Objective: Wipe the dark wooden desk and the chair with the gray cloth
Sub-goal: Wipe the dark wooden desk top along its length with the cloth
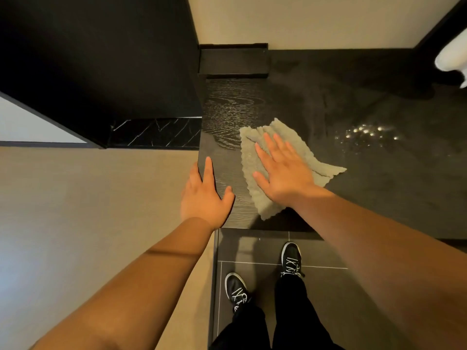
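Note:
The dark wooden desk (379, 173) fills the middle and right of the view, its left end against a beige wall. A gray cloth (252, 157) lies spread flat near the desk's left front corner. My right hand (283, 170) presses flat on the cloth, fingers spread and pointing away from me. My left hand (204, 195) rests on the desk's left edge, fingers apart, holding nothing, just left of the cloth. No chair is in view.
A low dark wooden box (233, 60) sits at the desk's back left against the wall. A white object (452, 56) shows at the far right edge. A tall black panel (101, 59) stands to the left. My feet (262, 274) are on gray floor tiles below the desk's front edge.

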### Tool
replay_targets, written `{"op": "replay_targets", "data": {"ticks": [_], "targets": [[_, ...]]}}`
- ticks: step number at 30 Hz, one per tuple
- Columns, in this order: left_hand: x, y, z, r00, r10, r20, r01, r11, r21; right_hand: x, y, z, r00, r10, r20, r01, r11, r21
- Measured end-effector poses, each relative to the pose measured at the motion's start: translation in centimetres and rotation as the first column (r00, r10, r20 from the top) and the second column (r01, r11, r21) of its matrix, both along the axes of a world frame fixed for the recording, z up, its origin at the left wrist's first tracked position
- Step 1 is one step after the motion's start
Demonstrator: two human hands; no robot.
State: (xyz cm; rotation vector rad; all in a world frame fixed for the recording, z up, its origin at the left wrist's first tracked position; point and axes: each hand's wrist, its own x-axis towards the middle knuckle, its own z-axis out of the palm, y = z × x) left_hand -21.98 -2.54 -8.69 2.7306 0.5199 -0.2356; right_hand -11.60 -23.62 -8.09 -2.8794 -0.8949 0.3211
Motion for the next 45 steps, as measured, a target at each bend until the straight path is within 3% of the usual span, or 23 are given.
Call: {"op": "replay_targets", "data": {"ticks": [4,9,16,20,24,26,30,33,38,42,45], "targets": [[-0.1,0.0,0.2,1.0,0.001,0.004,-0.001,1.0,-0.028,-5.1,-1.2,-0.2,0.993,0.111,0.036,-0.112,0.993,0.036],[-0.1,0.2,0.0,1.0,0.003,-0.004,-0.003,1.0,-0.031,-3.0,-1.0,-0.2,0.983,0.183,0.009,-0.183,0.983,0.035],[-0.1,0.1,0.4,1.0,0.009,-0.014,-0.009,0.999,-0.041,-1.7,1.0,-0.5,0.995,-0.039,0.087,0.04,0.999,-0.013],[0.0,0.3,0.6,1.0,0.003,0.0,-0.003,0.998,-0.066,-7.2,-1.1,-1.1,0.973,0.049,0.227,-0.098,0.973,0.209],[-0.1,0.2,0.5,1.0,0.006,-0.004,-0.006,0.998,-0.056,-6.2,-2.0,-0.4,0.983,0.175,0.044,-0.175,0.984,-0.01],[0.0,0.1,0.4,1.0,0.009,-0.006,-0.009,0.998,-0.056,-4.0,-1.9,-0.2,0.988,0.153,-0.009,-0.153,0.984,-0.086],[0.1,0.0,0.6,1.0,0.01,-0.017,-0.011,0.999,-0.041,-2.1,-1.2,-0.1,0.998,-0.04,0.042,0.043,0.997,-0.071],[-0.2,0.1,0.6,1.0,0.013,-0.016,-0.014,0.999,-0.049,-5.3,-0.9,-0.5,0.991,-0.124,0.045,0.126,0.991,-0.047],[-0.1,0.2,0.4,1.0,0.004,-0.002,-0.004,0.999,-0.054,-8.8,-1.3,0.2,1.0,0.009,0.018,-0.007,0.995,-0.102],[0.1,0.1,0.3,1.0,-0.007,-0.003,0.007,0.999,-0.048,-5.9,-0.1,0.2,0.996,0.084,-0.01,-0.085,0.993,-0.088],[0.0,0.1,0.2,1.0,-0.008,-0.005,0.007,0.999,-0.035,-2.7,2.2,0.0,0.998,0.056,0.004,-0.055,0.994,-0.099]]}}
